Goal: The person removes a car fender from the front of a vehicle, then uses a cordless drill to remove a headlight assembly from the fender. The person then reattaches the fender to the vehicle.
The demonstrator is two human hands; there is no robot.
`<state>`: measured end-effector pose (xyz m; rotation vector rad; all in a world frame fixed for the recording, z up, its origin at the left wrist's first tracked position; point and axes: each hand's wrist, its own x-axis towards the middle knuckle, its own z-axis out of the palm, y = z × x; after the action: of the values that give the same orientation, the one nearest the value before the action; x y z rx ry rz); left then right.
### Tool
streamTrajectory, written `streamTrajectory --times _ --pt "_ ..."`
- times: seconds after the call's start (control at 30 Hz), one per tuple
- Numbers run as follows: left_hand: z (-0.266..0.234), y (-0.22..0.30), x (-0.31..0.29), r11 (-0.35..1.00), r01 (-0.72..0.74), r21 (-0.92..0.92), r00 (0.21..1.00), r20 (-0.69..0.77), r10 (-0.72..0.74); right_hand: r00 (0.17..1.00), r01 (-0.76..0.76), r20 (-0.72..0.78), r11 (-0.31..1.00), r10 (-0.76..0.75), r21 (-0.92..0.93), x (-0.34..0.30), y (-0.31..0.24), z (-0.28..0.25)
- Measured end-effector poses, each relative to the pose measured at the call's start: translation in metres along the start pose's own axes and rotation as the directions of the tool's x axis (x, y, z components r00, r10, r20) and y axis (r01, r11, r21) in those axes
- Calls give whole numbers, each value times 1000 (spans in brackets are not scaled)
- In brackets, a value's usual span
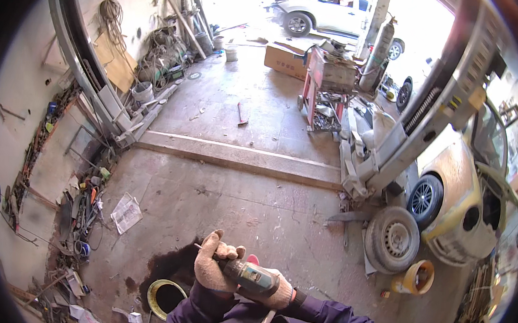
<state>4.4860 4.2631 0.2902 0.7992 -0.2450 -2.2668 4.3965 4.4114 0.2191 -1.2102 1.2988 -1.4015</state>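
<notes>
Two gloved hands (208,270), one power tool (257,279), one red cart (315,75), one cardboard box (283,60)

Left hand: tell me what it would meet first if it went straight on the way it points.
Pointing ahead, the gloved left hand seems to have only floor before the low beam; from one view its height is unclear, so it might pass above.

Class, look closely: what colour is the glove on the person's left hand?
The glove is tan-brown, shown best in the head view.
</notes>
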Motion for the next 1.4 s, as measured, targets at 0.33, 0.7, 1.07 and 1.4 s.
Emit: streamTrajectory --times 0.33,0.7,1.07,1.4 --pt "134 53 225 999 -10 43 993 116 5 998 7 -65 975 -22 -223 225 -10 -140" --pt "257 79 483 986 -162 47 986 -34 163 980 197 74 876 -183 -441 483 37 -333" --pt "378 144 709 956 -286 -60 958 -38 285 960 -103 271 987 66 125 733 57 -469" --pt "499 249 964 990 -138 -42 990 -43 136 973 -191 145 978 177 86 996 55 -572"
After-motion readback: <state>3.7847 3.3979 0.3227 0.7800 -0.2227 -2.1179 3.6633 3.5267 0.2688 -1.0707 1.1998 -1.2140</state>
